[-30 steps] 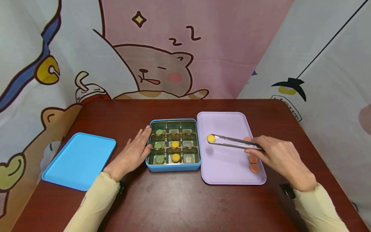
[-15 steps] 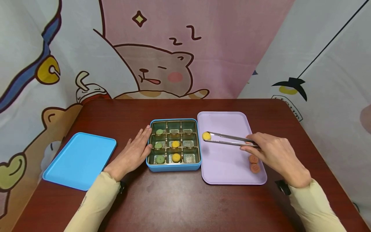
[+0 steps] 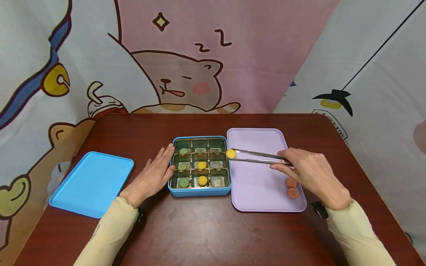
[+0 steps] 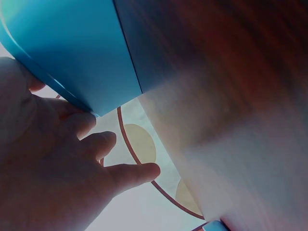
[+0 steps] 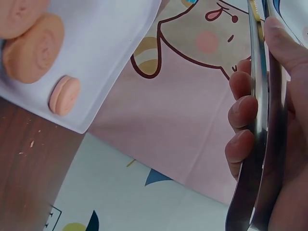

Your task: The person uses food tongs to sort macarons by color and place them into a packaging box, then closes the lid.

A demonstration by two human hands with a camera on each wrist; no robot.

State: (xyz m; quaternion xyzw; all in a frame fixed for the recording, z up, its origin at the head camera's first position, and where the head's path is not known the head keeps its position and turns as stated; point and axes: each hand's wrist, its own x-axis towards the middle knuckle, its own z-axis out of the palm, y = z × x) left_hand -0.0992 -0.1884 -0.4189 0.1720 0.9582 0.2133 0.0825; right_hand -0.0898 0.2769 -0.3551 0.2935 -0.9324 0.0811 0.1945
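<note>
"What has just changed?"

"Over the last second your right hand (image 3: 307,170) has shifted leftward in the frame, bringing the tongs (image 5: 260,110) and the yellow piece (image 3: 231,154) at their tips. The piece was over the lilac tray (image 3: 263,195); now it appears near the centre of the head view, where the tray's left edge meets the box (image 3: 199,192)."

"What does that mean for the work?"

"I'd judge you mid-carry: the piece is in no compartment yet. Two yellow rounds (image 3: 202,180) sit in the box's middle column."

"And my hands?"

"Your right hand grips the tongs, fingers curled round them. Your left hand (image 3: 149,179), left of centre, lies fingers straight against the box's left side, as before."

"What can't you make out?"

"How high the piece is, or whether it touches the rim. The right wrist view cuts off the tongs at its top edge. It shows three pink pieces (image 5: 41,48) at upper left; the head view shows only two plainly. The left wrist view, upper left, catches only the box's outside."
</note>
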